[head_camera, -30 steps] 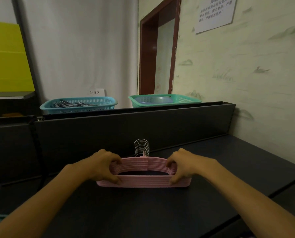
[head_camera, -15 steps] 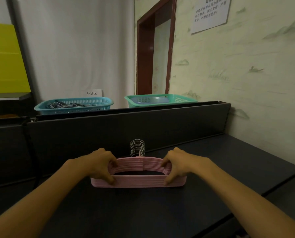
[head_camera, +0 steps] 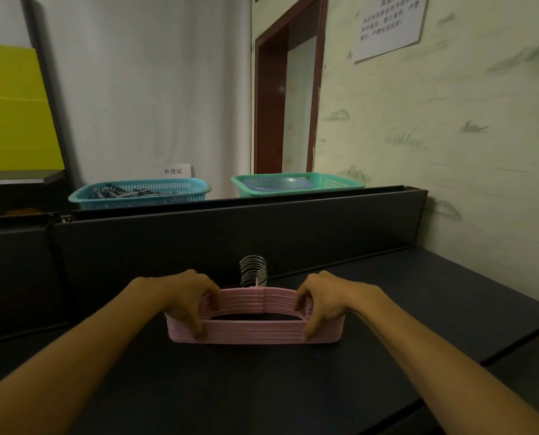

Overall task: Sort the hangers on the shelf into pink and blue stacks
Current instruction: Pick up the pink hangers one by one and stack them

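Left hand and right hand (fingers curled), forearms outstretched.

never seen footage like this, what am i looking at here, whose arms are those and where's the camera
The camera sits on a person's head and looks forward and down, so the two bare arms reaching in from the bottom are the wearer's own; there is no robot. The left hand and right hand each grip one end of a stack of pink hangers lying on a dark shelf, with the metal hooks pointing away. Behind the shelf's back panel stand a blue basket and a green basket. No blue hangers are in view.
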